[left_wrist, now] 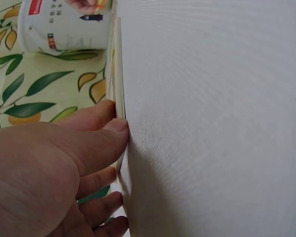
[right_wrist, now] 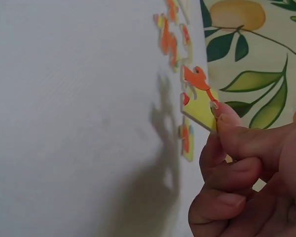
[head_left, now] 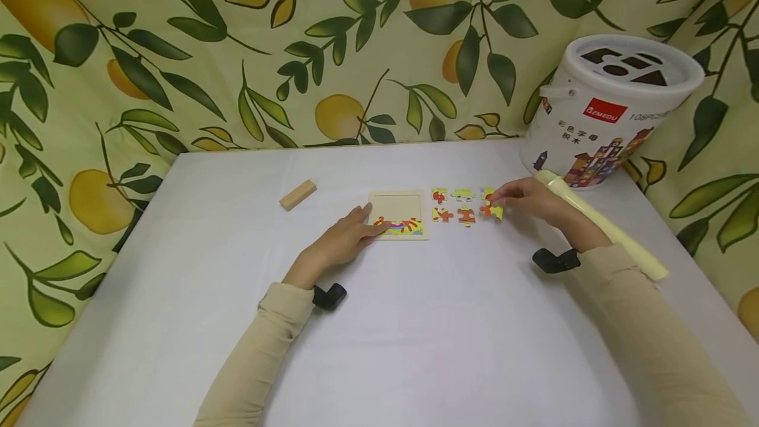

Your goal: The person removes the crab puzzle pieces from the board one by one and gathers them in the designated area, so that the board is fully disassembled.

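Note:
My left hand (head_left: 340,239) rests at the left side of a small wooden puzzle board (head_left: 396,205). Its thumb lies over the filled lower strip of the picture, and a fingertip touches the board's left edge. Above that strip the board shows bare wood. Over to the right, my right hand (head_left: 530,198) pinches a yellow-and-orange jigsaw piece (right_wrist: 201,101) between thumb and fingertips, tilted up from the tabletop. Another piece (right_wrist: 186,140) lies just beneath it. Several loose pieces, among them one with eyes (head_left: 463,196), lie in two rows between the board and this hand.
A wooden block (head_left: 298,195) lies left of the board. Under my right forearm stretches a pale yellow stick (head_left: 628,249). The white bucket (head_left: 593,117) with a shape-sorter lid stands at the back right corner. Fruit-print cloth (head_left: 332,51) hangs behind the table.

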### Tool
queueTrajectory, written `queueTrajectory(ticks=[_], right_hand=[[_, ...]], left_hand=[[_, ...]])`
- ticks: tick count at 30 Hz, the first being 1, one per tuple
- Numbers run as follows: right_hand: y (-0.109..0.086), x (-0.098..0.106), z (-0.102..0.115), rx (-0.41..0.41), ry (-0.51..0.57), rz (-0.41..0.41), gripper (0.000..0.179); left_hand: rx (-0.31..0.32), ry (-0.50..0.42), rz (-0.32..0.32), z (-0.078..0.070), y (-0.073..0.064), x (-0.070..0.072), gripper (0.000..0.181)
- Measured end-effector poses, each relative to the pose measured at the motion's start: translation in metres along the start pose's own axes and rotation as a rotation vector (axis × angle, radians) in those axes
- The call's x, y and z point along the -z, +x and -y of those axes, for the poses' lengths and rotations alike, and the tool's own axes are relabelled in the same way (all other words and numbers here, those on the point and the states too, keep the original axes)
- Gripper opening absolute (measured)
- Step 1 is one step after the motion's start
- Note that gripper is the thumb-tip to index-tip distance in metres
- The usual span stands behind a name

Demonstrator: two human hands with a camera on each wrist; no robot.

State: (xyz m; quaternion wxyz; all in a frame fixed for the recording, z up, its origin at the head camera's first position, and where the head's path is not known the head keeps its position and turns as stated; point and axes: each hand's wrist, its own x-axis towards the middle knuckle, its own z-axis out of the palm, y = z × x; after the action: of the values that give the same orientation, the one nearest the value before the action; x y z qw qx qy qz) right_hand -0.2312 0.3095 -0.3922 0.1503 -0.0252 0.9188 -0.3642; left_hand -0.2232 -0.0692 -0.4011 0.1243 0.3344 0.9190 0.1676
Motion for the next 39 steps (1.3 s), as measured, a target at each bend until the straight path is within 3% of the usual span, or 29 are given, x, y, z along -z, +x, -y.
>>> queueTrajectory(ticks=[9, 13, 17, 23, 31, 39], right_hand=[[0.003, -0.011, -0.006, 0.02, -0.101, -0.042, 0.018], [0.001, -0.015, -0.002, 0.055, -0.128, -0.068, 0.014], [-0.003, -0.017, 0.005, 0.087, -0.142, -0.102, 0.013], [0.007, -0.033, 0.043, 0.136, -0.122, -0.033, 0.016], [0.036, -0.091, 0.114, 0.319, -0.125, 0.086, 0.019], [0.044, -0.129, 0.14, 0.359, -0.166, 0.143, 0.023]], left_hand=[[-0.014, -0.007, -0.01, 0.0, -0.001, 0.0, 0.04], [0.007, -0.019, -0.002, 0.001, -0.003, 0.001, 0.041], [-0.013, -0.012, -0.01, 0.001, -0.002, 0.002, 0.042], [-0.007, -0.006, -0.024, 0.003, -0.003, 0.004, 0.052], [0.025, -0.045, -0.036, 0.009, 0.001, 0.006, 0.055], [0.052, -0.049, -0.042, 0.014, -0.003, 0.005, 0.055]])
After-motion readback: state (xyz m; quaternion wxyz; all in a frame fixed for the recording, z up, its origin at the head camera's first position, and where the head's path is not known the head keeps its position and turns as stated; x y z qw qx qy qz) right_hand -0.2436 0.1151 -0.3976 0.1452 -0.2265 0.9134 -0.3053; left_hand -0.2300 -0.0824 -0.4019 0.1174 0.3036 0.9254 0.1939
